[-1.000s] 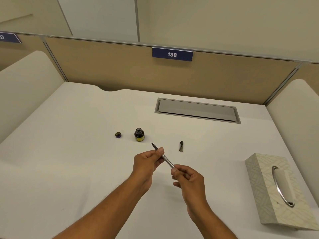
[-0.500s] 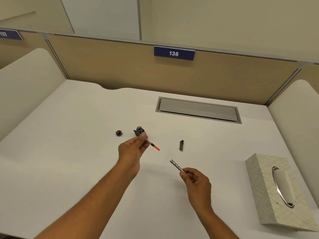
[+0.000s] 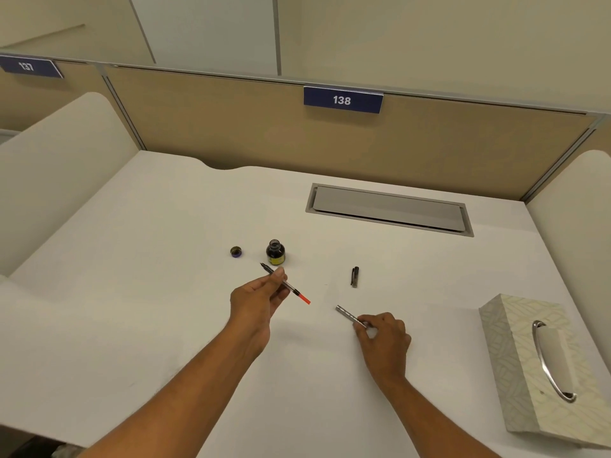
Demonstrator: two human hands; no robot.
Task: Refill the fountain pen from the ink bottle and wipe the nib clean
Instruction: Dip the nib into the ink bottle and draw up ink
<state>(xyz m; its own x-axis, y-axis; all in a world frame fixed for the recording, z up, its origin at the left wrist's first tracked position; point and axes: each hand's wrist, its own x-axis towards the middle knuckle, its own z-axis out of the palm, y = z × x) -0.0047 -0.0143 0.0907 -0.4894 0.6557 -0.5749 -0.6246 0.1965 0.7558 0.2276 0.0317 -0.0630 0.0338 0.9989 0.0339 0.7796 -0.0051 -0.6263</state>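
Observation:
My left hand (image 3: 256, 300) pinches the pen's front section (image 3: 291, 287), a thin piece with a dark nib at its far end and an orange-red converter tip at its near end. The nib points toward the open ink bottle (image 3: 275, 253), which stands just beyond it, not touching. My right hand (image 3: 383, 338) holds the silver pen barrel (image 3: 349, 316) low over the white desk (image 3: 165, 292), apart from the front section. The bottle's cap (image 3: 236, 251) lies left of the bottle. The dark pen cap (image 3: 355, 277) lies to the right.
A patterned tissue box (image 3: 515, 368) with a metal-rimmed slot sits at the right edge. A grey cable hatch (image 3: 388, 209) is set into the desk at the back. Beige partitions enclose the desk at the back and on both sides.
The pen has come apart: one second ago both hands held it whole. My left hand now has the front section by the bottle, and my right hand has lowered the barrel.

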